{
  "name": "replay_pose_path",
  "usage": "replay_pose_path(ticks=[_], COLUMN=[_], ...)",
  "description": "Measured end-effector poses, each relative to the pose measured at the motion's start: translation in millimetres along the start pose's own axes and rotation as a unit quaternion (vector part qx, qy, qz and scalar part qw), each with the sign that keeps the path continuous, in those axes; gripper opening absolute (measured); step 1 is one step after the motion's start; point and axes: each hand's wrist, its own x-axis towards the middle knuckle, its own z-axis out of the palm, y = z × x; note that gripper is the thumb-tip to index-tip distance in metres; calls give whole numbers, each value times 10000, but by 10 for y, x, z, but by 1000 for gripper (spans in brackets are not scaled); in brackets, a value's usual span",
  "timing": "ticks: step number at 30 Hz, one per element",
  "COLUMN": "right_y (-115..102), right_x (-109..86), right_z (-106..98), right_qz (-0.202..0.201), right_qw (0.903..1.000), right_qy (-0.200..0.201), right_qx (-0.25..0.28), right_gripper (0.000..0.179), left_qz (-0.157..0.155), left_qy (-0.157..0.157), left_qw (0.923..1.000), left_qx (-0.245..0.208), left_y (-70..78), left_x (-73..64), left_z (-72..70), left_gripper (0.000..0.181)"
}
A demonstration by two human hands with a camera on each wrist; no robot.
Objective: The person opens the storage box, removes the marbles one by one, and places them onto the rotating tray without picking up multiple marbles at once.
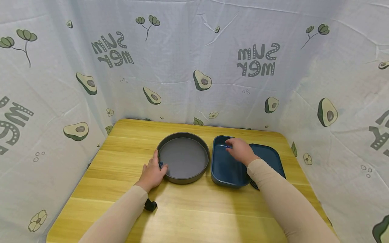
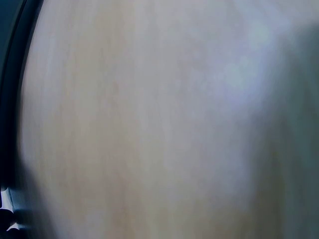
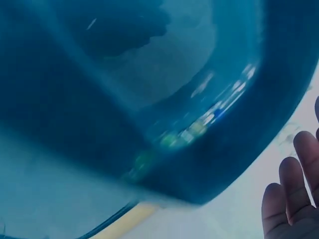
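Note:
My left hand (image 1: 153,173) is at the left rim of a round grey pan (image 1: 183,157), thumb and index finger spread around a small blue item (image 1: 160,164) by the rim. Over the far end of a deep blue rectangular pan (image 1: 228,168), my right hand (image 1: 240,150) pinches a small blue thing (image 1: 228,146), its kind hidden by the fingers. Up close in the right wrist view, green, clear and blue specks (image 3: 187,135) show along the blue pan's inner corner, with fingers (image 3: 294,186) straight beside its wall. The left wrist view is mostly blurred tabletop.
A second dark blue tray (image 1: 267,157) lies right of the rectangular pan, partly under the right forearm. A black ridged item (image 1: 254,184) peeks out there. Beside the left sleeve is a small black device (image 1: 150,205). Printed cloth (image 1: 182,50) hangs around the wooden table (image 1: 194,209).

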Motion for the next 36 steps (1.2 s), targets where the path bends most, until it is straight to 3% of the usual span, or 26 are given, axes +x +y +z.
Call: replay_pose_path(ticks=[7,13,22,29,36], right_y=[226,342,417,408,396], right_x=[-25,-15,63,141,229], right_z=[-9,30,12,89,181], right_qz=[15,-238,-169,-762,-845], right_qw=[9949,9827,9732,9320,9078], right_qy=[44,-80,-345,-465,-717], right_qx=[-1004,-1836,-2265,-3513,-4046], right_gripper=[36,31,27,16,11], left_qz=[14,-10,-8,-26,-5], left_qy=[8,-10,38,18,65], left_qw=[10000,10000,10000,10000,10000], left_qx=[47,30,64,-28,-16], left_y=[-17,-27,-31,-35,-27], left_x=[3,2,20,21,6], left_z=[7,3,17,25,9], left_gripper=[93,93,93,92,90])
